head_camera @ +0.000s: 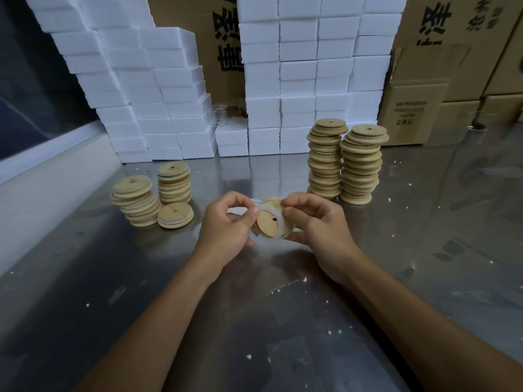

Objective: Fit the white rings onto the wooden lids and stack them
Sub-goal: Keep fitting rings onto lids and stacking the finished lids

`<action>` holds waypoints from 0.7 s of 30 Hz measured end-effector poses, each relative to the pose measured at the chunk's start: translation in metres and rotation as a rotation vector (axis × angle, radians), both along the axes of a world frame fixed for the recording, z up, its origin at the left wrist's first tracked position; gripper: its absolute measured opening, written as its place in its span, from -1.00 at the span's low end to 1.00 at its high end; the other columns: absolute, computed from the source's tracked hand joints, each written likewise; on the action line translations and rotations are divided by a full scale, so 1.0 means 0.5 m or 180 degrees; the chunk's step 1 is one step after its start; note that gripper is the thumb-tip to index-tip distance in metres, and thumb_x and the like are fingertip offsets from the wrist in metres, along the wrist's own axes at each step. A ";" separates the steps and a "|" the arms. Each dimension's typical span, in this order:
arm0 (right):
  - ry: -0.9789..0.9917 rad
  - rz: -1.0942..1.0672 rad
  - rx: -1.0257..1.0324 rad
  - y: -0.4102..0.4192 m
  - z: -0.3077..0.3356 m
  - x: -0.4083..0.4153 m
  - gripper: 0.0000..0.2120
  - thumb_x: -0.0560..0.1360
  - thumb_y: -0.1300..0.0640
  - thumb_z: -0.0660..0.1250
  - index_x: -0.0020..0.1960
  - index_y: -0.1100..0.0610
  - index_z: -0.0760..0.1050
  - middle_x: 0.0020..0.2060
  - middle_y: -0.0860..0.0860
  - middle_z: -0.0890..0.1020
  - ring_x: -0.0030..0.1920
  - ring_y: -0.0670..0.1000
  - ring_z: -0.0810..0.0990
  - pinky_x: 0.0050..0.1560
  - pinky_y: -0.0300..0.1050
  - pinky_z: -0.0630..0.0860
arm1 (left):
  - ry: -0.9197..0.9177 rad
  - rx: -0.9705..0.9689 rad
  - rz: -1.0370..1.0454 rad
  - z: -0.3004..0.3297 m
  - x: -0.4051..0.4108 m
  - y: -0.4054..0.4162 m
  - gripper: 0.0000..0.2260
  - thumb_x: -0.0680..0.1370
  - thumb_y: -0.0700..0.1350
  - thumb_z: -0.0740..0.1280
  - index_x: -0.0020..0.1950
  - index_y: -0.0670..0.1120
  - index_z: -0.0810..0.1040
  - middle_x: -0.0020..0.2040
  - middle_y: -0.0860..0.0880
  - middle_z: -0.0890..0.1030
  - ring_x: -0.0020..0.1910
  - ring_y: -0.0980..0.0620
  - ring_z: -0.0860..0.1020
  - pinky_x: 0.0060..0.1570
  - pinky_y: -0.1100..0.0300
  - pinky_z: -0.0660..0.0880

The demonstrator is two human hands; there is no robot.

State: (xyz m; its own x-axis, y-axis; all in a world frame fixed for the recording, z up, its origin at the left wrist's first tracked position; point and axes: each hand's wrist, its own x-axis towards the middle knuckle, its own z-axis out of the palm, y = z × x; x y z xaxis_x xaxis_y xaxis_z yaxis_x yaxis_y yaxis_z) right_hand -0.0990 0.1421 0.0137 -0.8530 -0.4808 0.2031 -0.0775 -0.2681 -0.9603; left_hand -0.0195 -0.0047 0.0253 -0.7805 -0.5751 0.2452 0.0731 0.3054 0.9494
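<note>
Both my hands hold one round wooden lid (268, 226) with a small centre hole, tilted above the steel table. A white ring (278, 216) lies partly round the lid's rim. My left hand (226, 224) pinches the ring at the lid's left edge. My right hand (317, 222) grips the lid's right side, fingers over the ring. Two tall stacks of plain lids (346, 162) stand at the back right. Shorter stacks of ringed lids (154, 193) stand at the left, with a single ringed lid (175, 215) beside them.
White foam blocks (266, 80) are piled along the back of the steel table (254, 306). Cardboard boxes (424, 94) stand at the back right. A white wall ledge (42, 171) runs along the left. White crumbs dot the table.
</note>
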 end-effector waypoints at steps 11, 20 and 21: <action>0.1319 -0.0421 0.0729 -0.008 -0.004 0.019 -0.87 0.46 0.21 0.50 -0.10 0.04 0.58 -0.13 -0.05 0.66 -0.06 0.08 0.67 0.04 0.16 0.62 | 0.0209 -0.0185 0.0065 -0.003 -0.001 0.014 -0.93 0.55 -0.24 0.37 -0.12 -0.14 0.54 -0.11 -0.08 0.65 -0.39 0.03 0.60 -0.50 0.15 0.55; 0.1611 -0.0481 0.0888 -0.004 -0.009 0.012 -0.81 0.53 0.19 0.42 -0.16 -0.06 0.51 -0.22 -0.15 0.64 -0.08 -0.08 0.67 -0.02 0.14 0.64 | 0.0302 -0.0643 -0.0064 -0.009 -0.004 0.012 -0.82 0.53 -0.25 0.40 -0.20 0.00 0.54 -0.22 -0.01 0.63 -0.35 0.00 0.64 -0.43 0.01 0.61; 0.1559 -0.0472 0.0877 -0.004 -0.010 0.011 -0.81 0.53 0.18 0.41 -0.16 -0.06 0.51 -0.24 -0.16 0.64 -0.10 -0.09 0.67 -0.04 0.15 0.64 | 0.0296 -0.0681 -0.0082 -0.010 -0.004 0.009 -0.82 0.53 -0.24 0.40 -0.20 0.01 0.55 -0.22 -0.01 0.64 -0.33 -0.01 0.64 -0.43 -0.02 0.62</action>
State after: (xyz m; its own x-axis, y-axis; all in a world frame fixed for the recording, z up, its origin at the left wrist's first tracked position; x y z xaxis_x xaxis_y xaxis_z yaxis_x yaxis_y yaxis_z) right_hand -0.0933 0.1398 0.0085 -0.7534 -0.4543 0.4753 -0.5479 0.0342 -0.8358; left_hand -0.0215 -0.0001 0.0206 -0.7626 -0.4824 0.4309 0.1677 0.4960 0.8520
